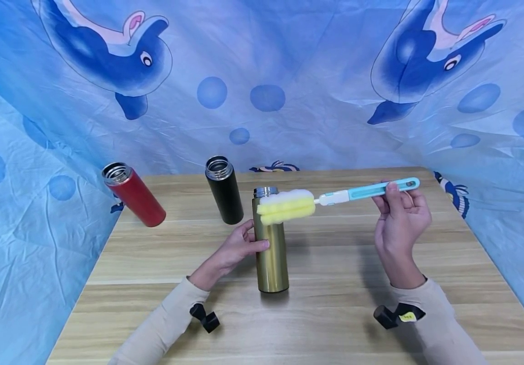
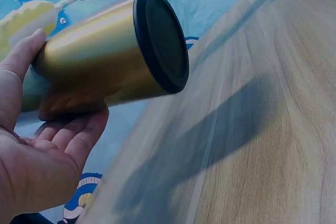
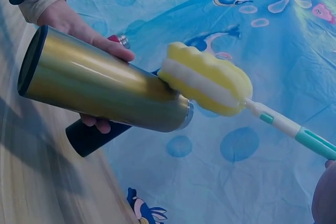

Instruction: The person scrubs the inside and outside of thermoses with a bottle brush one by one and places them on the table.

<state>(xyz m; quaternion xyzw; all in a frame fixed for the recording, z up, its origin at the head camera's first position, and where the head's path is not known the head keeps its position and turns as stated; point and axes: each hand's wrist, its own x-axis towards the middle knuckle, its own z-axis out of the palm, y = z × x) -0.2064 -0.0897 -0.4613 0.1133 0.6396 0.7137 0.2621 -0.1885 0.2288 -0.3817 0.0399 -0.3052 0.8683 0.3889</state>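
A gold bottle (image 1: 272, 258) with a bare metal neck is gripped by my left hand (image 1: 236, 247), thumb across its front and fingers behind. In the left wrist view its black base (image 2: 163, 40) hangs above the table, with a shadow below. My right hand (image 1: 400, 220) pinches the turquoise handle of a bottle brush (image 1: 371, 191). The brush's yellow and white sponge head (image 3: 205, 80) points left, close by the bottle's open neck. It overlaps the upper part of the bottle in the head view.
A black bottle (image 1: 225, 195) stands lidless behind my left hand. Farther left, a red bottle (image 1: 140, 200) also stands without a lid. Both are on the wooden table (image 1: 335, 314). A blue sheet with dolphins (image 1: 316, 132) hangs behind the table and at its sides.
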